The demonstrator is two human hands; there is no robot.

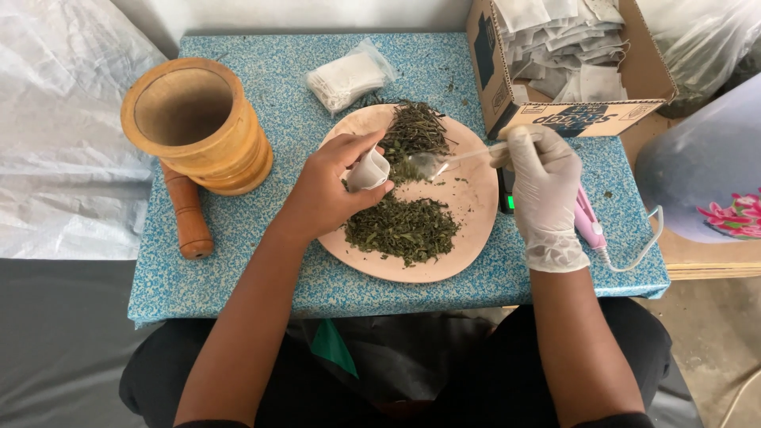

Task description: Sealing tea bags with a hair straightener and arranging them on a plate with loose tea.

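A pink plate [468, 198] on the blue speckled table holds two heaps of dried green herbs [403, 228]. My left hand [329, 186], bare, holds a small white pouch [369, 170] open above the plate. My right hand [543, 186], in a white glove, grips a clear plastic spoon [452, 160]. The spoon's bowl carries some herbs and sits just right of the pouch's mouth.
A wooden mortar [198, 123] stands at the left with its pestle [186, 212] lying beside it. A clear bag of white pouches [349, 77] lies behind the plate. A cardboard box [571, 55] of filled pouches sits at the back right. A pink tool with a cord [590, 226] lies right of the plate.
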